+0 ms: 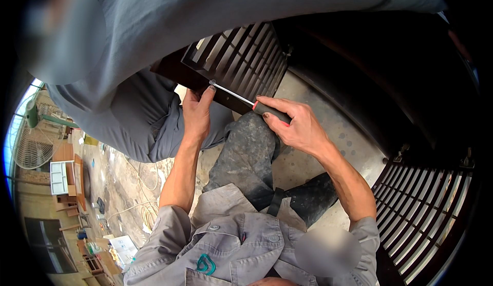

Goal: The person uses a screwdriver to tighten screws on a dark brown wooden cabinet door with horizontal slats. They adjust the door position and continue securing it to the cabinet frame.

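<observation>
My right hand is wrapped round the black and red handle of a screwdriver. Its steel shaft runs up and left to a small metal fitting on the edge of a dark slatted wooden door. With the thumb at that fitting, my left hand grips the door's edge, its other fingers partly hidden behind the wood. The screwdriver tip meets the fitting; whether it sits in a screw is too small to tell.
Another person in grey clothes leans close on the left and above. A dark cabinet body stands at the right, with a second slatted door below it. At far left are a fan, cables and wooden furniture pieces.
</observation>
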`<action>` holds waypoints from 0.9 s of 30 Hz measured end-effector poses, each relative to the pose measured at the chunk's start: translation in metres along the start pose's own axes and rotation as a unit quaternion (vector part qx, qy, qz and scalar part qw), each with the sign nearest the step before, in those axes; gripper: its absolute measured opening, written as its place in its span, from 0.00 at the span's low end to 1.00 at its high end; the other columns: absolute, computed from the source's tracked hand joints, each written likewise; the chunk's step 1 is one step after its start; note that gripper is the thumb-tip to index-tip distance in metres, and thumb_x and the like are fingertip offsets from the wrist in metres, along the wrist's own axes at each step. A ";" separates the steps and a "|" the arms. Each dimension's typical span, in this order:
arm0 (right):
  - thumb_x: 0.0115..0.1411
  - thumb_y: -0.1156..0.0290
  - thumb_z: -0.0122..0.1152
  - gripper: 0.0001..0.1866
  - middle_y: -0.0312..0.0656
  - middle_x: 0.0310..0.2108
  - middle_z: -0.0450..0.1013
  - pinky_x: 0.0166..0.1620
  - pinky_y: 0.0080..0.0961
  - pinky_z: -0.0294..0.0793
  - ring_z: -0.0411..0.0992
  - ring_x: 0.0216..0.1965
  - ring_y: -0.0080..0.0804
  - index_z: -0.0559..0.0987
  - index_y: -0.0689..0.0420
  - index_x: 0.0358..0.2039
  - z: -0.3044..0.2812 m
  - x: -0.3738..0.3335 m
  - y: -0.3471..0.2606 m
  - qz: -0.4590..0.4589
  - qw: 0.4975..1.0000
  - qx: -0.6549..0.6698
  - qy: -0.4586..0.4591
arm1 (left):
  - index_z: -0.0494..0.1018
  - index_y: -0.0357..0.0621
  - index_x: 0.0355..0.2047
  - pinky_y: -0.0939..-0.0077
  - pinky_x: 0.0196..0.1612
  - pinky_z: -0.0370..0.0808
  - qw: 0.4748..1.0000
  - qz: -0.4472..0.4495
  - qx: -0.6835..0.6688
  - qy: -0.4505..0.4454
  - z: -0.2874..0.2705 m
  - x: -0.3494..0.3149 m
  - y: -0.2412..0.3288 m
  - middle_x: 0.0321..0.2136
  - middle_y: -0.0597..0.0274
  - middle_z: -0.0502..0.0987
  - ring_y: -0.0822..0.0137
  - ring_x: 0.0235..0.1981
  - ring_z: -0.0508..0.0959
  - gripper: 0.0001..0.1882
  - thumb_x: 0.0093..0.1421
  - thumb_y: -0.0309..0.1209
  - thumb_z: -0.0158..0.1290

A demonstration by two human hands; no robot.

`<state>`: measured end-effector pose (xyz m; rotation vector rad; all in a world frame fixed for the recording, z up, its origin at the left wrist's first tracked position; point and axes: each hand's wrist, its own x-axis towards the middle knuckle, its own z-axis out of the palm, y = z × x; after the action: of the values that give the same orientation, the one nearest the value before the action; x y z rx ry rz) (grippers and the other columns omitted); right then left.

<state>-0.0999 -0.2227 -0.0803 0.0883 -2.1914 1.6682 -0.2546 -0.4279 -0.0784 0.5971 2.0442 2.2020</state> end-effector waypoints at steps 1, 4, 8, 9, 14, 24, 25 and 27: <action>0.59 0.70 0.59 0.19 0.52 0.39 0.79 0.43 0.32 0.75 0.78 0.38 0.43 0.79 0.60 0.51 0.000 0.001 0.000 0.000 1.000 -0.002 -0.001 | 0.68 0.35 0.53 0.75 0.56 0.66 1.000 0.000 -0.003 -0.002 0.000 0.000 0.000 0.48 0.63 0.75 0.73 0.49 0.72 0.18 0.63 0.25 0.54; 0.59 0.70 0.59 0.19 0.51 0.40 0.79 0.44 0.32 0.75 0.78 0.39 0.43 0.79 0.60 0.51 0.000 0.000 -0.001 0.006 1.000 0.004 0.001 | 0.68 0.35 0.52 0.75 0.56 0.66 1.000 -0.002 -0.005 -0.006 -0.001 0.000 -0.001 0.47 0.63 0.75 0.73 0.48 0.72 0.18 0.63 0.25 0.54; 0.59 0.70 0.58 0.19 0.51 0.41 0.79 0.45 0.31 0.75 0.78 0.40 0.42 0.79 0.60 0.51 0.001 0.000 -0.002 0.014 1.000 0.020 0.002 | 0.69 0.35 0.52 0.75 0.56 0.66 1.000 -0.014 -0.017 -0.010 -0.002 -0.001 0.000 0.47 0.64 0.75 0.72 0.48 0.72 0.18 0.62 0.24 0.54; 0.59 0.70 0.58 0.18 0.51 0.41 0.79 0.45 0.31 0.75 0.78 0.40 0.42 0.79 0.60 0.51 0.001 0.000 -0.001 0.010 1.000 0.018 0.002 | 0.69 0.36 0.52 0.75 0.56 0.66 0.999 -0.018 -0.026 -0.011 -0.002 -0.001 0.000 0.47 0.64 0.75 0.72 0.48 0.72 0.18 0.62 0.23 0.54; 0.59 0.70 0.58 0.18 0.51 0.42 0.79 0.45 0.31 0.76 0.78 0.41 0.43 0.79 0.59 0.50 0.000 0.001 -0.003 0.011 1.000 0.007 -0.002 | 0.68 0.37 0.53 0.75 0.57 0.65 0.999 0.001 -0.033 -0.018 0.000 0.000 -0.001 0.48 0.64 0.74 0.72 0.50 0.72 0.19 0.62 0.23 0.53; 0.62 0.70 0.58 0.16 0.42 0.36 0.80 0.35 0.22 0.75 0.75 0.32 0.24 0.80 0.59 0.49 -0.003 0.004 -0.005 0.114 0.989 0.075 -0.048 | 0.66 0.36 0.55 0.75 0.59 0.63 0.999 0.000 -0.031 -0.035 0.002 -0.001 0.001 0.49 0.63 0.74 0.72 0.50 0.71 0.20 0.63 0.23 0.52; 0.62 0.71 0.57 0.15 0.40 0.34 0.80 0.31 0.18 0.74 0.73 0.30 0.19 0.80 0.59 0.49 -0.006 0.006 -0.009 0.161 0.979 0.103 -0.074 | 0.66 0.36 0.55 0.75 0.59 0.62 0.999 0.001 -0.028 -0.036 0.001 -0.001 0.001 0.49 0.63 0.74 0.72 0.50 0.71 0.20 0.63 0.23 0.52; 0.63 0.69 0.55 0.16 0.40 0.33 0.77 0.29 0.20 0.74 0.71 0.29 0.18 0.79 0.61 0.49 -0.011 0.010 -0.019 0.203 0.968 0.106 -0.101 | 0.66 0.36 0.55 0.75 0.59 0.62 0.999 0.003 -0.020 -0.029 0.001 -0.002 0.003 0.49 0.63 0.74 0.72 0.50 0.71 0.20 0.63 0.24 0.53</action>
<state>-0.1006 -0.2161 -0.0569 -0.1503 -2.2813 2.2044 -0.2523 -0.4277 -0.0762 0.6562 1.9674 2.1958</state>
